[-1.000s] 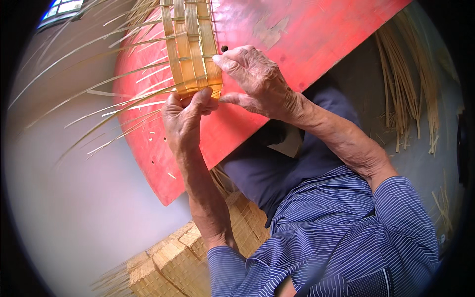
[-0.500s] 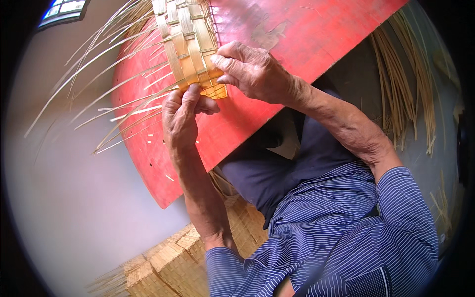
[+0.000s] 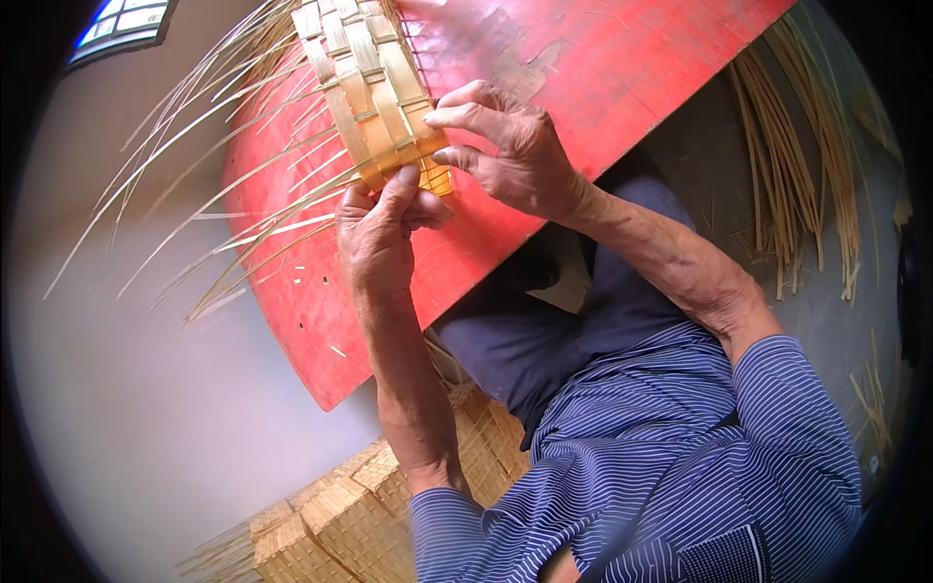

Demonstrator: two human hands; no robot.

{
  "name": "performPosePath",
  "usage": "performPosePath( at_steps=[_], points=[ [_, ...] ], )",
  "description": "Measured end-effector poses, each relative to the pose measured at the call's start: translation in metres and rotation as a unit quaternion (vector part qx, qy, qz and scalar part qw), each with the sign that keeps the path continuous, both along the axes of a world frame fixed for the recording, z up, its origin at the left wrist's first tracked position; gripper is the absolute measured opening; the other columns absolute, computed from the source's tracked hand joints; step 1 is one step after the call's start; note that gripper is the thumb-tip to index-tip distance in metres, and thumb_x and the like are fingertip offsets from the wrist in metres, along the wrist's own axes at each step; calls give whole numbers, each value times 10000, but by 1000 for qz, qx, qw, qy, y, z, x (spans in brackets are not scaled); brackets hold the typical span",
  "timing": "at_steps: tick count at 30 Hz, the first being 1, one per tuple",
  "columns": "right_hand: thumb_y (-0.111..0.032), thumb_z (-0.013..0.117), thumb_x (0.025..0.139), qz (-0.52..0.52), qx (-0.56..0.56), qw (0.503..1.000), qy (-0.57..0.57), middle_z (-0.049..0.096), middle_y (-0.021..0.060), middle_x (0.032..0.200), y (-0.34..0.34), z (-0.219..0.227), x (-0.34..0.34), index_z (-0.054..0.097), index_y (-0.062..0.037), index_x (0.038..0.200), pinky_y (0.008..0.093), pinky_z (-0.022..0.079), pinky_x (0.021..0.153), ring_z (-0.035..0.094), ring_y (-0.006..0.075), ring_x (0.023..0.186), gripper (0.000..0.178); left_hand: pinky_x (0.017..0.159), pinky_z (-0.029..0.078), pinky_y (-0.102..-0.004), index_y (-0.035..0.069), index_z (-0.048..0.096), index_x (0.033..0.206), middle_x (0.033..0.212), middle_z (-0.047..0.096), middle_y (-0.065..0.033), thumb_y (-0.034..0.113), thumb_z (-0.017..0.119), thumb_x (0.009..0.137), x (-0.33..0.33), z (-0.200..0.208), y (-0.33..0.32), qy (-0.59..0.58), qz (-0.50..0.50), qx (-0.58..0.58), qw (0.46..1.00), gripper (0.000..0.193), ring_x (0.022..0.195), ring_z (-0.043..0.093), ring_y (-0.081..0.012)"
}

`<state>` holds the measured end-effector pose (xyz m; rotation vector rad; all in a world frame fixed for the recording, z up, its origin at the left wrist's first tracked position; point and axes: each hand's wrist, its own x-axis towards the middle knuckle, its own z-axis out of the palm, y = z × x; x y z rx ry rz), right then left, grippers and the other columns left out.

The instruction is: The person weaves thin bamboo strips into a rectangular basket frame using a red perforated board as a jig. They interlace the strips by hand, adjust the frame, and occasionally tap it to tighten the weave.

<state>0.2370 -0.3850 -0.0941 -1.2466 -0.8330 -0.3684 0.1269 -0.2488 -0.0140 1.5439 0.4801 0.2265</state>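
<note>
Blue shirt with fine white stripes and elbow-length sleeves; a dark, white-dotted chest patch; dark navy trousers.

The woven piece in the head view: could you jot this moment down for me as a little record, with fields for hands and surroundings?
Work: pale woven piece with an amber-toned near end
Loose ends: long thin strips fanning out from its left side
Left hand: thumb and fingers pinching the near end
Right hand: thumb and forefinger parted at the right edge; firm contact unclear
Surface: red table beneath the piece
Right side: hanging bundle of strips
Lower left: woven boxy forms
Upper left: window
</note>
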Motion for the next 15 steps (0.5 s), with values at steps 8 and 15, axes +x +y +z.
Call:
performPosePath(
  at_steps=[8, 15],
  points=[
    [-134, 709, 919, 231, 19, 891, 390, 688, 18, 849, -5, 23, 17, 700, -1, 1022, 251, 520, 726, 621, 94, 770, 169, 608, 586, -300, -4, 674, 1047, 797, 724, -122, 144, 661, 958, -3, 7, -4, 32, 13, 31, 999, 173, 663, 709, -200],
    [-87, 739, 847, 284, 12, 852, 440, 656, 46, 818, -4, 28, 16, 651, 9, 983, 258, 512, 662, 600, 107, 692, 188, 616, 562, -283, -13, 644, 1070, 839, 730, -107, 130, 739, 907, -1, -5, -21, -5, 67, 100, 993, 237, 670, 694, -163]
  ],
)
